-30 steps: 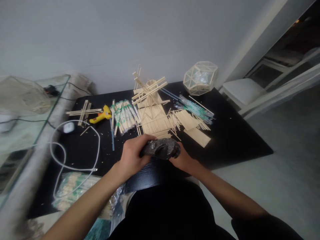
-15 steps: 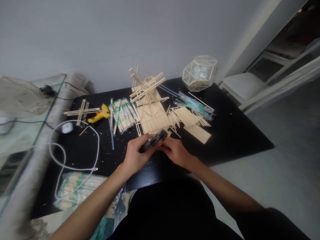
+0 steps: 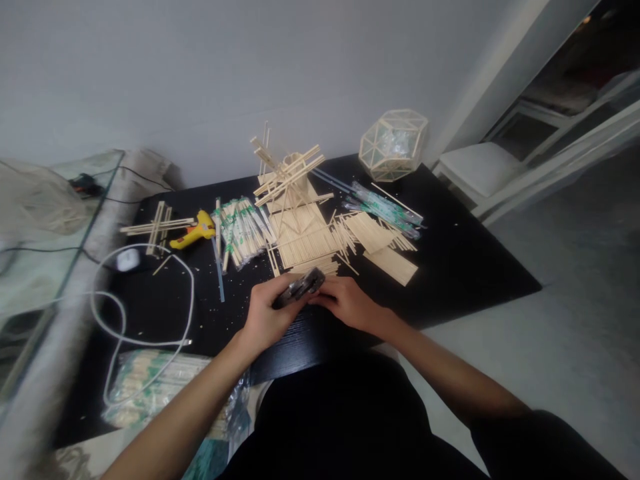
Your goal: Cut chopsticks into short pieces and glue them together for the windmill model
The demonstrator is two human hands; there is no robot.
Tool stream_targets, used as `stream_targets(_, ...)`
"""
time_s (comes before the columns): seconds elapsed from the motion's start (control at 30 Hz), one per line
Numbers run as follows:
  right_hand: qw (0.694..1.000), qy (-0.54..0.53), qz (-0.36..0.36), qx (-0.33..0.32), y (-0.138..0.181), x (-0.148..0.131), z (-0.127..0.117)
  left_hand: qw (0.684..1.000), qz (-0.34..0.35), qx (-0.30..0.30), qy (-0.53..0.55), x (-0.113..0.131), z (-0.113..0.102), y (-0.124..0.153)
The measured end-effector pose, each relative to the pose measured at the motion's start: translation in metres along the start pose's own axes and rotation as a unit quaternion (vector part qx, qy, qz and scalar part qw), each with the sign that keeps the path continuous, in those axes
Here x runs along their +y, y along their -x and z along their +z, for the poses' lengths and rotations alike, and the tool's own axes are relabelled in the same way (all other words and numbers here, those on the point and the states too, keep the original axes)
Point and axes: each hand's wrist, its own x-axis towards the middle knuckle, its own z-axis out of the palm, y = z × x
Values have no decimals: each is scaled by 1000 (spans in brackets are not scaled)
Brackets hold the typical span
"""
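Note:
My left hand (image 3: 270, 309) is closed around a dark grey metal tool that looks like pliers (image 3: 301, 287), its head tilted up and to the right. Close beside the head, my right hand (image 3: 350, 301) has its fingers pinched together, and whatever sits between them is hidden. Both hands are over the black table (image 3: 295, 347) near its front edge. Just beyond them lie a row of thin wooden sticks (image 3: 320, 265) and a flat stick panel (image 3: 307, 241). A wooden stick model with crossed blades (image 3: 290, 177) stands behind.
To the left are a yellow glue gun (image 3: 196, 230), wrapped chopsticks (image 3: 243, 230) and a looped white cable (image 3: 193, 293). On the right lie loose wooden panels (image 3: 393, 265) and green-printed wrappers (image 3: 385, 210). A faceted stick frame (image 3: 395, 145) stands at the back right.
The tool's head has dropped slightly and shifted left, a little away from my right fingers. Both hands stay close together. The whole view has shifted slightly.

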Motion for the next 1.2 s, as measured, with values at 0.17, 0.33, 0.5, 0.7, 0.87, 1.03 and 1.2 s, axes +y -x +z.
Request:
stream_targets(0.17, 1000, -10, -2, 25, -2, -8, -3, 1000, 11, -10, 3, -1, -2, 1)
stream_targets(0.33, 999, -16, 18, 24, -2, -11, -1, 1000, 3, -6, 11, -2, -3, 1)
stream_targets(0.5, 999, -7, 2, 36, 0, -9, 4, 1000, -12, -5, 19, -3, -3, 0)
stream_targets(0.7, 999, 6, 13, 40, 2, -8, 6, 999, -22, -6, 32, -5, -3, 0)
stream_targets(0.87, 999, -1, 6, 49, 0, -10, 6, 1000, -26, -4, 12, 16, -20, -7)
stream_targets(1.03, 999, 0, 13, 46, 0, -12, 5, 993, -43, 16, -110, 40, -58, -7)
stream_targets(1.2, 999, -4, 12, 45, 1, -12, 6, 945, -34, -29, -325, 35, -79, 7)
